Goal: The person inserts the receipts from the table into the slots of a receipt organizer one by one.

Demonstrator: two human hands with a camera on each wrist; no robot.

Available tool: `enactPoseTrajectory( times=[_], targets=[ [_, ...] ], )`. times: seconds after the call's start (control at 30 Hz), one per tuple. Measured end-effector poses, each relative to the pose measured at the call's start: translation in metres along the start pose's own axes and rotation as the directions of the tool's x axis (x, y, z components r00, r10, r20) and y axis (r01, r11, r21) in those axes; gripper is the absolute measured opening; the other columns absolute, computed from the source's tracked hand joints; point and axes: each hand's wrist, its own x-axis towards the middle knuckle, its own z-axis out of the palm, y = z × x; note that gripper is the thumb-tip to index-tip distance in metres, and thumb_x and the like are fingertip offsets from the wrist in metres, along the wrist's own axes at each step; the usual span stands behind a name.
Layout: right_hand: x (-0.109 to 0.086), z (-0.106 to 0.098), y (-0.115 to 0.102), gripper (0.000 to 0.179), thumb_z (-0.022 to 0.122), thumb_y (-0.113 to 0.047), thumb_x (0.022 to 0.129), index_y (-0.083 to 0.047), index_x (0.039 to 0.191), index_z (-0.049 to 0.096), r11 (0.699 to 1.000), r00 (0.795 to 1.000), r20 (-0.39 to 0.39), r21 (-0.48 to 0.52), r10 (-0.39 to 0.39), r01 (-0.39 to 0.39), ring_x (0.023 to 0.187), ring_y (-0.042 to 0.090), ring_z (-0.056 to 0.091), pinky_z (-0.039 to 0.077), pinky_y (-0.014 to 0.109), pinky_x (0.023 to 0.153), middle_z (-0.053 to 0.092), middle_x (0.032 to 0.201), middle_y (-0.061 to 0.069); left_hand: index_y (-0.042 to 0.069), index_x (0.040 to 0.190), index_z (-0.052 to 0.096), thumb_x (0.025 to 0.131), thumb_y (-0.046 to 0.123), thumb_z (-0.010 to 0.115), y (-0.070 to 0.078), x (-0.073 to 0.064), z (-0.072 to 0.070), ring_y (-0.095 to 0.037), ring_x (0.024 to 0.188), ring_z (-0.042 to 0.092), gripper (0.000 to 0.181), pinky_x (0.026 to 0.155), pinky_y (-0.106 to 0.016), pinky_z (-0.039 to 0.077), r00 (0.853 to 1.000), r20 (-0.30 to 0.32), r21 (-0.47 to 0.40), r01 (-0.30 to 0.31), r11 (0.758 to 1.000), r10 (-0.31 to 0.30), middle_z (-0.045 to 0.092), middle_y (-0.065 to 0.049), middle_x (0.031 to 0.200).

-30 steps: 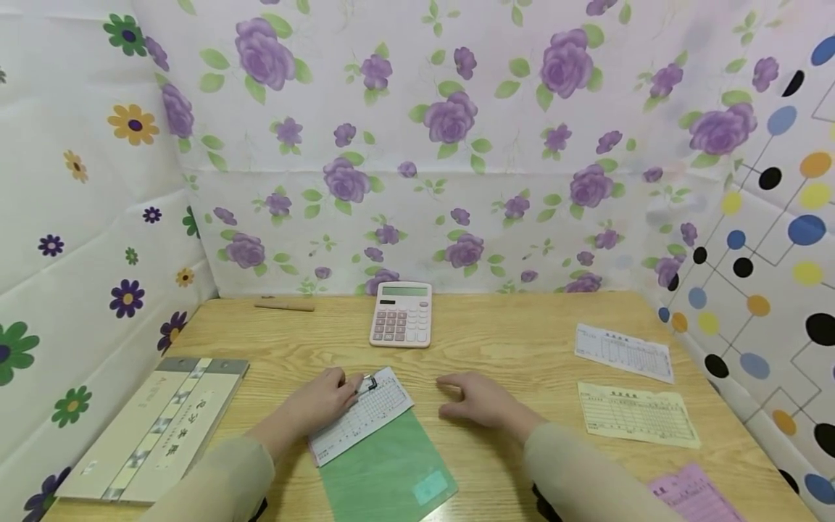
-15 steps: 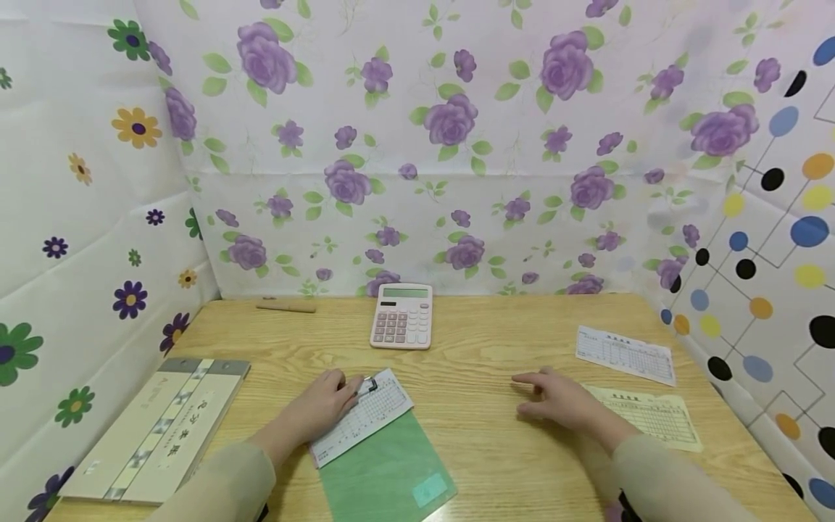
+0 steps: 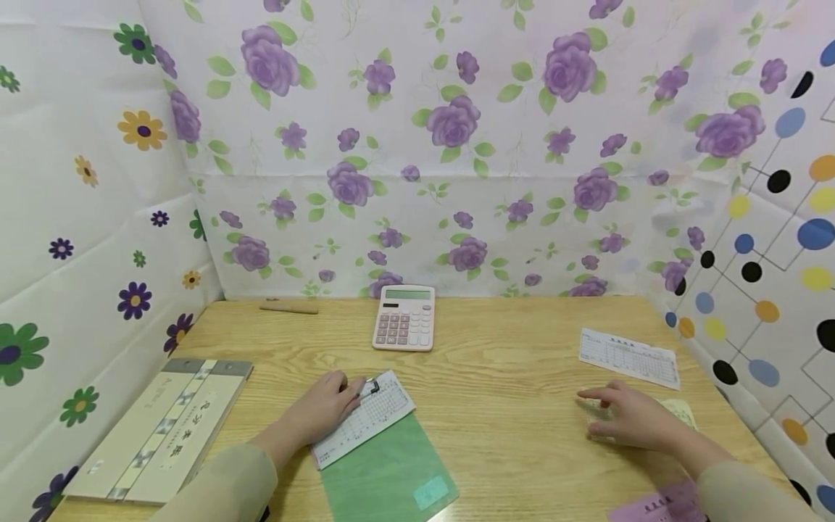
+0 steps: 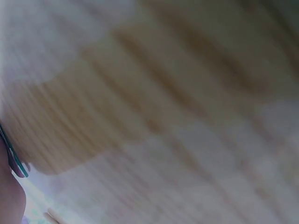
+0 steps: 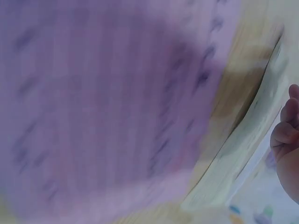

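In the head view, my left hand (image 3: 329, 407) grips the upper left edge of a green clipboard (image 3: 385, 467), its fingers lying over a white printed form (image 3: 385, 409) beside the metal clip (image 3: 370, 387). The left wrist view has a green edge (image 4: 15, 151) between parts of that hand. My right hand (image 3: 629, 413), fingers loosely bent and holding nothing, is over a yellow form (image 3: 678, 410) and covers much of it. A pink form (image 3: 655, 504) lies nearer, partly behind the right sleeve; it fills much of the right wrist view, blurred.
Another white form (image 3: 629, 357) lies at the far right of the wooden table (image 3: 509, 377). A pink and white calculator (image 3: 404, 319) sits at the back, with a tan pen-like stick (image 3: 289, 307) to its left. A thick cream binder (image 3: 159, 431) lies at the left. Patterned cloth surrounds the table.
My right hand has moved rightward from beside the clipboard to over the yellow form. My left hand and the clipboard have stayed in place.
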Motion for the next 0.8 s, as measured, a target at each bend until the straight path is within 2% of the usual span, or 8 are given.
enactPoseTrajectory(
  times=[0.17,0.33,0.4,0.53,0.63,0.8],
  targets=[
    [-0.021,-0.009,0.015,0.072,0.076,-0.045,0.071,-0.01,0.13,0.055,1.0,0.999,0.032,-0.003,0.006,-0.006,0.084,0.019,0.051,0.043,0.035,0.066,0.051,0.104,0.007,0.009,0.14,0.045,0.097,0.027,0.051,-0.001,-0.002,0.0,-0.012,0.077,0.035,0.046,0.067,-0.027,0.038,1.0,0.003,0.014,0.012,1.0,-0.012,0.041,-0.002,0.092],
    [-0.035,-0.01,0.027,0.081,0.077,-0.049,0.066,-0.012,0.133,0.052,1.0,0.997,0.078,0.004,-0.006,0.006,0.091,0.024,0.052,0.046,0.045,0.071,0.049,0.109,0.011,0.01,0.14,0.044,0.097,0.027,0.051,-0.002,-0.002,0.0,-0.011,0.078,0.035,0.047,0.068,-0.027,0.037,1.0,-0.002,0.027,0.007,1.0,-0.007,0.04,-0.002,0.092],
    [-0.039,-0.007,0.031,0.082,0.075,-0.052,0.066,-0.014,0.135,0.05,0.998,0.994,0.092,-0.019,-0.055,0.057,0.092,0.02,0.051,0.047,0.043,0.071,0.048,0.11,0.009,0.01,0.14,0.044,0.098,0.028,0.05,-0.002,-0.002,0.0,-0.011,0.078,0.035,0.047,0.068,-0.027,0.037,1.0,-0.002,0.029,0.0,1.0,0.0,0.04,-0.001,0.093],
    [-0.044,0.004,0.035,0.081,0.073,-0.051,0.068,-0.017,0.137,0.048,0.974,0.971,0.087,-0.025,-0.222,0.225,0.084,0.005,0.044,0.04,0.025,0.064,0.043,0.106,0.001,0.008,0.139,0.046,0.097,0.027,0.051,-0.001,0.001,-0.002,-0.012,0.079,0.035,0.046,0.068,-0.027,0.037,1.0,-0.019,0.032,-0.024,0.999,0.024,0.041,-0.002,0.093],
    [-0.046,0.011,0.035,0.083,0.073,-0.051,0.067,-0.02,0.139,0.046,0.961,0.957,0.088,-0.013,-0.276,0.278,0.081,0.002,0.039,0.035,0.021,0.061,0.04,0.105,-0.002,0.007,0.138,0.047,0.097,0.027,0.052,0.0,0.001,-0.003,-0.012,0.079,0.036,0.045,0.068,-0.027,0.037,0.999,-0.019,0.042,-0.03,0.999,0.031,0.041,-0.002,0.092],
    [-0.049,0.02,0.03,0.09,0.073,-0.057,0.066,-0.024,0.143,0.04,0.973,0.964,0.142,-0.026,-0.225,0.23,0.082,0.002,0.04,0.035,0.02,0.062,0.039,0.11,-0.001,0.008,0.139,0.045,0.098,0.028,0.049,0.0,0.0,-0.002,-0.012,0.078,0.035,0.046,0.067,-0.026,0.037,1.0,0.018,0.053,-0.015,0.998,0.014,0.041,-0.002,0.092]
  ],
)
